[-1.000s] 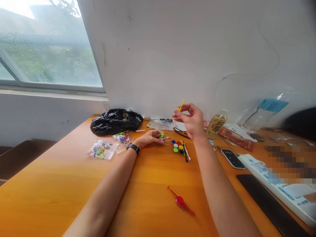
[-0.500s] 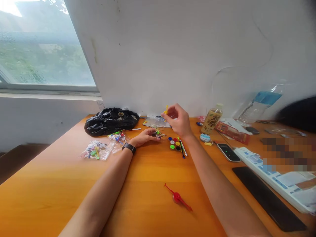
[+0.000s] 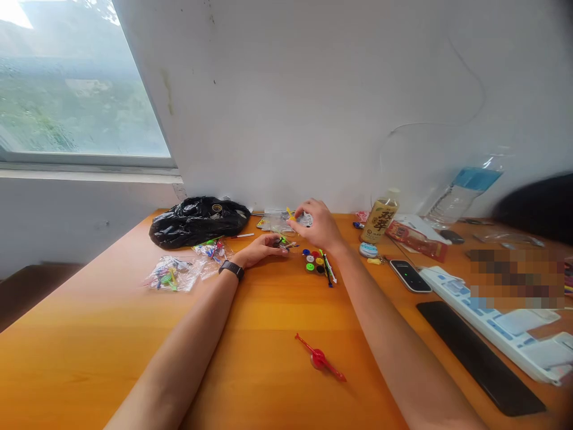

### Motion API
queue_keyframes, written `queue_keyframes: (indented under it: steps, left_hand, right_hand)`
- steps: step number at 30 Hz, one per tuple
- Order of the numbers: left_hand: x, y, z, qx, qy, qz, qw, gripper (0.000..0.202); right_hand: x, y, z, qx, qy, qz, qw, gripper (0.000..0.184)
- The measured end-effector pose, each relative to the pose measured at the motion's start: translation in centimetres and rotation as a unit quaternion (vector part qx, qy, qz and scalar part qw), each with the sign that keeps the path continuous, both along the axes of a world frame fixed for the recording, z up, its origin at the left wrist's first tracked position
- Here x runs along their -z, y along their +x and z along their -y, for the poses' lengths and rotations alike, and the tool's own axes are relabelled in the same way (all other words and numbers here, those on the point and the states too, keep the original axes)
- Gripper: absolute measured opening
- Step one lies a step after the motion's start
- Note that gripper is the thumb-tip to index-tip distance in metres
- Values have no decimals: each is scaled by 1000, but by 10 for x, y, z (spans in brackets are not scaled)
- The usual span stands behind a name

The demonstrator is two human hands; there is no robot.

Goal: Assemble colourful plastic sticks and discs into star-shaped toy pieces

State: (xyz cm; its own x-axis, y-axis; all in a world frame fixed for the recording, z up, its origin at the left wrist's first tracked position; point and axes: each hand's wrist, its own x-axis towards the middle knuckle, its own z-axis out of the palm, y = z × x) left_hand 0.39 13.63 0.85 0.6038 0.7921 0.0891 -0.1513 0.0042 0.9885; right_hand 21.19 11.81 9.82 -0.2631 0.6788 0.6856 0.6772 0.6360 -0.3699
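Note:
My right hand (image 3: 319,224) is raised over the far part of the table, thumb and fingertips pinching a small yellow plastic arrow (image 3: 290,213). Lower and to its left, my left hand (image 3: 262,249), with a black band on its wrist, has its fingers closed at a small clear bag of plastic parts (image 3: 283,242), partly hidden. Round coloured discs (image 3: 310,259) lie together just right of that bag. Beside them several thin plastic arrows (image 3: 329,269) in black, white and green are grouped. Nearer to me rests a red arrow spinner (image 3: 318,358).
Two clear bags of parts (image 3: 172,275) and a black plastic bag (image 3: 199,222) lie left. On the right stand a drink bottle (image 3: 380,218) and a tilted water bottle (image 3: 463,188), with a phone-like device (image 3: 409,276), a white power strip (image 3: 487,322) and a black slab (image 3: 478,357).
My right hand has come down and a little left with the yellow arrow, nearer to my left hand. My left hand stays about where it was. The whole view has shifted slightly.

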Motion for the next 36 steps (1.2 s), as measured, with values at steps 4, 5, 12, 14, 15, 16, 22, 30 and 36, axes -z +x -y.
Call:
queue_keyframes:
  steps: [4, 5, 12, 14, 15, 16, 22, 30, 36]
  left_hand:
    - [1, 1, -1, -11, 9, -7, 1000, 39]
    - [1, 1, 0, -14, 10, -9, 1000, 40]
    - [-1, 0, 1, -24, 8, -20, 999, 40]
    - [0, 0, 1, -30, 4, -23, 999, 41]
    - [0, 0, 0, -32, 4, -24, 999, 41]
    - [1, 0, -1, -32, 3, -24, 999, 42]
    - [2, 0, -2, -32, 11, -19, 999, 46]
    - [3, -6, -6, 19, 39, 3, 999, 52]
    - [2, -3, -3, 4, 23, -35, 999, 55]
  right_hand:
    - [-1, 1, -1, -4, -10, -17, 1000, 14]
    - [0, 0, -2, -9, -8, -27, 1000, 13]
    - [-1, 1, -6, -41, -26, -40, 998, 11]
    - [-3, 3, -5, -41, -43, -19, 998, 16]
    - [-5, 4, -3, -42, -52, -3, 998, 19]
    - [-6, 4, -2, -43, -62, 14, 997, 21]
    - [-10, 11, 5, -38, -114, 102, 987, 17]
    - [-19, 15, 10, -70, -111, 93, 987, 13]
    - [-14, 6, 10, -90, -114, 44, 988, 17]
